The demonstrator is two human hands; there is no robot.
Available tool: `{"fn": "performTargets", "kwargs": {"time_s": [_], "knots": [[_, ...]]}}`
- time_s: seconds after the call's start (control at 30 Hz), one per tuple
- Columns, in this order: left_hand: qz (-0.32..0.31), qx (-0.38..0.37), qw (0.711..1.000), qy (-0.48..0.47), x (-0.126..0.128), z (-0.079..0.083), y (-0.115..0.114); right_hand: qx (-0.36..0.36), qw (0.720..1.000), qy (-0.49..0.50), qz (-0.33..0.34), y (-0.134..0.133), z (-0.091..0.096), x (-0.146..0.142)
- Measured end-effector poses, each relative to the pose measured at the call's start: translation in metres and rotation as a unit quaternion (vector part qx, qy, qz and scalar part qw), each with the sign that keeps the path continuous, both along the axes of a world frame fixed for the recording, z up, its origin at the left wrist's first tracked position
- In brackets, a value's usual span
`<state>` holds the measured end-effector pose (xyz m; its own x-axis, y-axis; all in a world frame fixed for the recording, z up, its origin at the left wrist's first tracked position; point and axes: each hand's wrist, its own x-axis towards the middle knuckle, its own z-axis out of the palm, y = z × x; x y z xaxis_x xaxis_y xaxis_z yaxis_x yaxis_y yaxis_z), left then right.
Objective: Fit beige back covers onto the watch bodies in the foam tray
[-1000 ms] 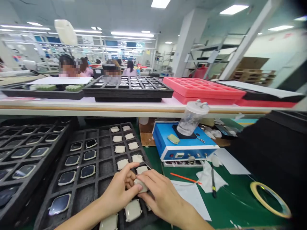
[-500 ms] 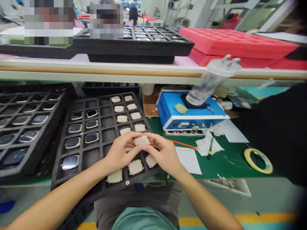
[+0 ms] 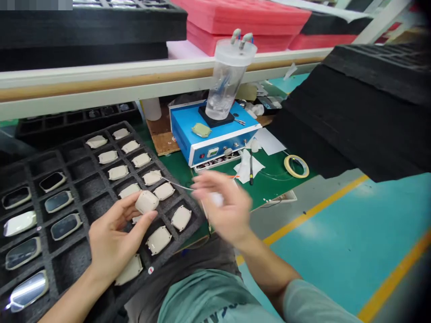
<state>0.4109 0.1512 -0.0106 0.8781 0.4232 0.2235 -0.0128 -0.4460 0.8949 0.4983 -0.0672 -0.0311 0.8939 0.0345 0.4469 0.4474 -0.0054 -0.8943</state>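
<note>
My left hand [image 3: 112, 235] holds a small cream-coloured casing [image 3: 146, 201] between thumb and fingertips, just above a black foam tray [image 3: 85, 177]. The tray's right columns hold several more cream casings [image 3: 158, 239]; its left columns hold dark glass-faced parts [image 3: 63, 225]. My right hand [image 3: 222, 204] is off the tray's right edge, smeared by motion, with something whitish at the fingers that I cannot make out. A thin wire runs from the tray toward it.
A blue box [image 3: 210, 134] with a clear plastic jar [image 3: 227, 74] on it stands behind the hands. A tape roll [image 3: 296, 166], a pen [image 3: 251, 167] and tissue lie on the green mat. Black foam stacks [image 3: 353, 112] rise right; red trays [image 3: 242, 18] sit on the shelf.
The two hands held one casing together; now only the left holds it and the right has swung away to the right. The view has tipped down and turned right.
</note>
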Motion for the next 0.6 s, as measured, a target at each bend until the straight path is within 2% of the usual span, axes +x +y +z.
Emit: {"fn": "performTargets", "kwargs": {"time_s": [0.03, 0.07, 0.1, 0.13, 0.2, 0.27, 0.33, 0.47, 0.6], "knots": [[0.002, -0.063, 0.998, 0.013, 0.001, 0.003, 0.0, -0.007, 0.99, -0.026, -0.136, -0.024, -0.008, 0.008], [-0.002, -0.123, 0.992, 0.026, 0.003, 0.007, 0.0, -0.022, 0.966, -0.022, -0.255, -0.048, -0.018, 0.017], [-0.013, -0.175, 0.984, 0.038, 0.006, 0.01, 0.0, -0.065, 0.948, 0.009, -0.31, -0.071, -0.029, 0.028], [-0.029, -0.219, 0.974, 0.048, 0.008, 0.013, 0.001, -0.137, 0.944, 0.055, -0.294, -0.089, -0.04, 0.04], [-0.07, -0.3, 0.949, 0.063, 0.013, 0.018, 0.003, -0.283, 0.934, 0.094, -0.198, -0.112, -0.061, 0.061], [-0.109, -0.383, 0.915, 0.071, 0.015, 0.019, 0.007, -0.396, 0.91, 0.069, -0.099, -0.116, -0.075, 0.077], [-0.133, -0.453, 0.878, 0.076, 0.015, 0.02, 0.01, -0.474, 0.88, 0.028, -0.032, -0.109, -0.081, 0.087], [-0.161, -0.534, 0.826, 0.076, 0.013, 0.021, 0.017, -0.548, 0.835, -0.001, 0.05, -0.098, -0.076, 0.101], [-0.172, -0.565, 0.804, 0.072, 0.012, 0.02, 0.018, -0.572, 0.814, -0.01, 0.096, -0.103, -0.074, 0.11]]}}
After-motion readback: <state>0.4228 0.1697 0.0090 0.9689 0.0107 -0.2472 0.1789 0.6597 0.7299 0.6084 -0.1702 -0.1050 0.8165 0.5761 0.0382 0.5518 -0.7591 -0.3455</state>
